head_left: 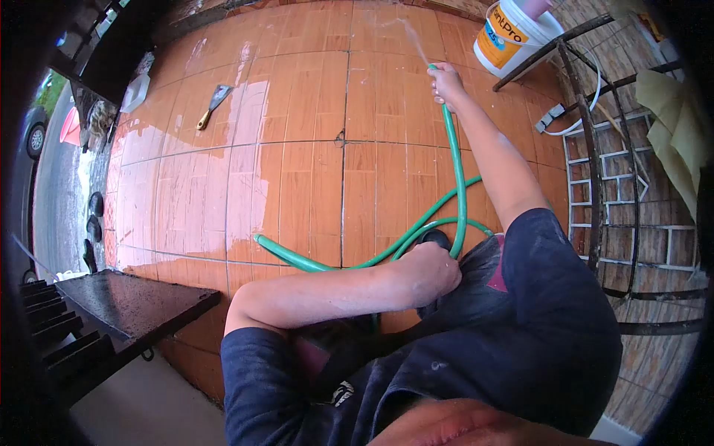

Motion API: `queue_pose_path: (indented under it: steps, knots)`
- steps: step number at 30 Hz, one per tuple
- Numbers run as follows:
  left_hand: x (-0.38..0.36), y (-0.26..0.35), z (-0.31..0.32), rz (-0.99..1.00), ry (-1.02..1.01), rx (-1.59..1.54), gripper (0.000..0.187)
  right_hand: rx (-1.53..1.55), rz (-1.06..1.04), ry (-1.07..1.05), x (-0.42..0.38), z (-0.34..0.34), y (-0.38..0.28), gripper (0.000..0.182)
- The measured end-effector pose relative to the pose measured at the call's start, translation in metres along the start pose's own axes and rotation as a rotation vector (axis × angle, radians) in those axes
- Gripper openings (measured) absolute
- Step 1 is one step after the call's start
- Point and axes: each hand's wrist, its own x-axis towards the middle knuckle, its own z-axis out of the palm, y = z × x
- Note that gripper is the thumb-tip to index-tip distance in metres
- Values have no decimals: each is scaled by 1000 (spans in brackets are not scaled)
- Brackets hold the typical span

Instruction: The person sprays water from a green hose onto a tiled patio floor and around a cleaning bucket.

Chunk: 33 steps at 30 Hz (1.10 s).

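Observation:
My right hand (448, 85) is stretched forward and closed round a green garden hose (455, 156) close to its end. A thin stream of water (413, 39) leaves that end toward the far floor. My left hand (430, 273) is bent across in front of my body, fingers curled in a fist. The hose runs down from my right hand into this fist, though the fingers hide the exact grip. More hose lies in loops on the orange tile floor (305, 171), passing behind my left forearm. A putty knife (214, 108) lies on the wet tiles at the upper left.
A white paint bucket (513, 37) stands at the upper right, beside a dark metal frame (591, 156). A white cable with a plug (552, 117) hangs there. A beige cloth (673, 130) is at the right. A wet dark panel (130, 301) juts in at the lower left.

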Motion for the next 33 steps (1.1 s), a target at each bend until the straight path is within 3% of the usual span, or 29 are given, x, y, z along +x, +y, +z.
queue_pose_path:
  steps: [6, 8, 12, 17, 21, 24, 26, 29, 33]
  knots:
    - [-2, 0, 0, 19, 12, 0, 8, -14, -5, -77, -2, 8, 0, 18]
    - [-1, 0, 3, 12, 15, -18, 8, -11, -68, 102, -5, 14, -4, 17]
    - [-4, -1, 4, 30, 47, 21, 8, 63, -21, 92, 0, 8, -6, 17]
    - [-6, -1, 3, 6, 44, 46, 7, -13, -76, 438, 18, -7, 10, 17]
    - [-6, -2, 3, 24, 57, 51, 6, -13, -34, 516, 18, -17, 12, 18]
    - [-7, 0, 0, 1, 21, 62, 6, -38, -6, 406, 22, -17, 20, 19]
    - [-6, 1, 2, 37, 44, 54, 6, 101, -2, 203, 4, -7, 14, 16]
    - [-7, 1, 0, 53, 54, 21, 6, 57, 21, 10, -2, 3, 11, 17]
    - [-7, 1, 3, 51, 45, 17, 7, -9, 49, -83, -7, 15, 6, 17]
